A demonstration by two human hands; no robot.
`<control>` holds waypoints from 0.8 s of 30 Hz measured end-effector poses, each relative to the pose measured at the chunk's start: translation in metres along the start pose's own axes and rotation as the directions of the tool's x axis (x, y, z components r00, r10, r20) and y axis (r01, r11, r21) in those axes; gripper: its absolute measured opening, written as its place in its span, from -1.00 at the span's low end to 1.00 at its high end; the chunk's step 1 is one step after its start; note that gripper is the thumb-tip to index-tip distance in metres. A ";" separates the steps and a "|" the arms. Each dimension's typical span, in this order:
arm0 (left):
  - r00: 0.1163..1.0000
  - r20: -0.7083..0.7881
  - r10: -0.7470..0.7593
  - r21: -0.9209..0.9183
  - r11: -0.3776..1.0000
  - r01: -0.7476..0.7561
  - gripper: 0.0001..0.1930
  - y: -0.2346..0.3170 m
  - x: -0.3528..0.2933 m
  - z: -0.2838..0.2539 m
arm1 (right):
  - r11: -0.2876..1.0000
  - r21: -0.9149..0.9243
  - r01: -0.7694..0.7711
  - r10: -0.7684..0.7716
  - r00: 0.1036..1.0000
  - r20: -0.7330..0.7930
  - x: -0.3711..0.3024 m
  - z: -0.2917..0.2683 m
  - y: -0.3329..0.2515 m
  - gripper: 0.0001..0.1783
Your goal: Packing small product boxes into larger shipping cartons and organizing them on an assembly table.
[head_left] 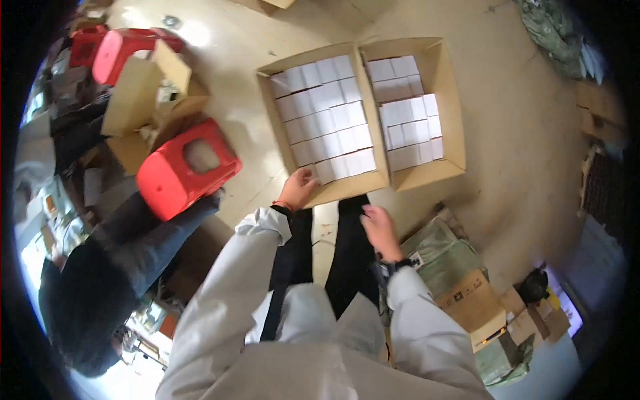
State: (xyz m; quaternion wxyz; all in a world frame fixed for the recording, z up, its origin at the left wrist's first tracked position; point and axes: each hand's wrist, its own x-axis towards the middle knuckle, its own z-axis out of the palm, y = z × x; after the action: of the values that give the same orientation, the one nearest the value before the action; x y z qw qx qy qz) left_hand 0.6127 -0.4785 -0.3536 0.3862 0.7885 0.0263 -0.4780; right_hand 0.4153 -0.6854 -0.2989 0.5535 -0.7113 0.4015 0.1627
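Two open cardboard cartons stand side by side on the floor in front of me. The left carton holds several rows of small white boxes. In the right carton, white boxes fill part of the space, and bare cardboard shows along its right side. At the left carton's near-left corner, my left hand has its fingers curled over the rim, close to the end white box. My right hand hangs just short of the cartons, fingers apart and slightly blurred, holding nothing.
To my left are a red plastic stool, an open carton and another red stool. A person sits or bends there. Brown cartons and green wrapped bundles lie at my right. A green sack stands far right.
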 end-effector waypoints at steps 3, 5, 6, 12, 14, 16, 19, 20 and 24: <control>0.967 -0.235 -0.094 0.320 0.933 0.168 -0.35 -0.075 0.071 0.056 | 0.945 -0.205 0.256 -0.230 0.963 0.142 0.118 0.065 0.008 -0.59; 0.942 -0.219 -0.254 0.177 0.939 0.294 -0.37 -0.109 0.113 0.081 | 0.940 -0.261 0.222 -0.186 0.970 0.153 0.171 0.074 0.025 -0.57; 0.900 -0.177 -0.399 0.040 0.910 0.412 -0.38 -0.117 0.128 0.100 | 0.951 -0.290 0.103 -0.074 0.991 0.110 0.196 0.068 0.039 -0.58; 0.940 -0.122 -0.318 0.056 0.944 0.326 -0.38 -0.195 0.136 0.120 | 0.963 0.040 0.266 -0.269 0.956 0.115 0.202 0.043 0.017 -0.77; 0.941 -0.188 -0.283 -0.019 0.959 0.284 -0.44 -0.208 0.136 0.136 | 0.948 0.055 0.314 -0.311 0.949 -0.056 0.195 0.008 0.016 -0.82; 0.931 -0.113 -0.347 -0.005 0.937 0.349 -0.46 -0.178 0.144 0.154 | 0.967 0.076 0.241 -0.215 0.943 -0.253 0.200 -0.041 0.047 -0.89; 0.910 -0.120 -0.398 0.222 0.882 0.415 -0.56 -0.153 0.157 0.134 | 0.994 0.040 0.098 -0.082 0.953 -0.293 0.257 -0.066 0.077 -0.81; 0.927 -0.132 -0.350 0.165 0.915 0.369 -0.60 -0.127 0.159 0.147 | 0.991 0.066 0.119 -0.096 0.952 -0.290 0.284 -0.075 0.092 -0.76; 0.994 -0.006 -0.106 -0.118 0.987 0.105 -0.59 -0.025 0.152 0.162 | 0.881 -0.424 0.209 -0.290 0.947 -0.136 0.378 -0.059 0.102 -0.55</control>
State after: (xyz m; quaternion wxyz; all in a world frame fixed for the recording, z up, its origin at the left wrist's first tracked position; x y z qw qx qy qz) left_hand 0.5661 -0.6130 -0.5258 0.4058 0.7649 0.0985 -0.4905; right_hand 0.5625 -0.8941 -0.6014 0.3688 -0.8685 0.3161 0.0988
